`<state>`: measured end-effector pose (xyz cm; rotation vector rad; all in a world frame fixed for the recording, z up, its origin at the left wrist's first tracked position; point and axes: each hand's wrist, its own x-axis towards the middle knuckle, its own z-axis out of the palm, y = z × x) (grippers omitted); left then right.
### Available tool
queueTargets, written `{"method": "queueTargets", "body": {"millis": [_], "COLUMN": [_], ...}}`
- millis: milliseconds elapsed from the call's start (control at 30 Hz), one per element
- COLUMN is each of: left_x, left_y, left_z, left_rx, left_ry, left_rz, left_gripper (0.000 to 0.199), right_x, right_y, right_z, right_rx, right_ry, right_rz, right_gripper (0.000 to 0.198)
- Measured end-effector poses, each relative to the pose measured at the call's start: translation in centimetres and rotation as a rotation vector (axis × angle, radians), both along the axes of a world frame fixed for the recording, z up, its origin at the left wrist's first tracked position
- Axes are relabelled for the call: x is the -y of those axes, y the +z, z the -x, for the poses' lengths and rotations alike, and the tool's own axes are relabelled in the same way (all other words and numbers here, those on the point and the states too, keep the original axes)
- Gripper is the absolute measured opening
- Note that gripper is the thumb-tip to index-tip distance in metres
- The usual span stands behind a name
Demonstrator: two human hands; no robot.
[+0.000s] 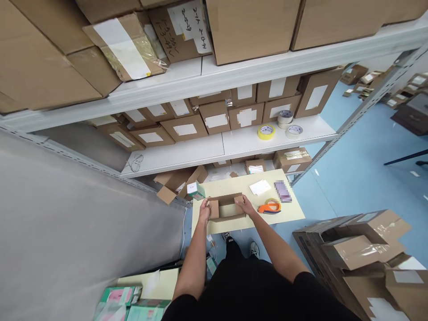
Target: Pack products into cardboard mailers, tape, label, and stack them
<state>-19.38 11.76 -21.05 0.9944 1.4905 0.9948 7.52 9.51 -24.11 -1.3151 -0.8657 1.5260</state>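
Note:
Between my two hands is a small brown cardboard box [227, 218], its long side walls upright and its middle showing the pale tabletop or an inner face; I cannot tell which. My left hand [204, 211] grips the left end, where a short flap is folded inward. At the right end, my right hand [246, 205] closes around another short flap. A green and white small carton [196, 191] stands just beyond my left hand. To the right of my right hand lies an orange tape dispenser [269, 207] with a roll of tape.
The pale yellow table [214, 228] also bears white papers [260, 187] and a pixelated purple item [282, 191]. Behind it, a metal shelf [187, 154] holds labelled boxes and tape rolls [266, 131]. Opened cartons [357, 249] are stacked at right; a grey wall [100, 214] borders the left.

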Motion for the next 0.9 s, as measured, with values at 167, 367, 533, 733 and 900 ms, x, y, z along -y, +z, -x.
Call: {"method": "queueTargets", "body": {"millis": [167,367,533,733,900], "left_x": [-0.3,0.8,2.2,3.1,3.9], "left_y": [-1.1,-1.3,-1.4,-1.0,0.6], "left_z": [0.0,0.9,1.3,2.4,3.4], "left_rx": [0.162,0.229,0.184,0.078,0.307], "left_ry": [0.072,0.041,0.002,-0.078,-0.226], "left_rz": [-0.008,0.098,0.105,0.167,0.259], "left_gripper": [0.035,0.026,0.012,0.035,0.057], "right_x": [0.2,1.4,2.1,1.7,1.2], "right_y": [0.1,0.6,0.9,1.0,0.8], "right_z": [-0.4,-0.7,-1.2,-1.3,-1.6], "right_rx": [-0.020,-0.074,-0.062,-0.055,-0.059], "right_ry": [0.000,-0.018,-0.020,0.008,0.051], "right_rz": [0.051,0.180,0.235,0.171,0.141], "right_gripper": [0.063,0.067,0.070,0.074,0.069]}}
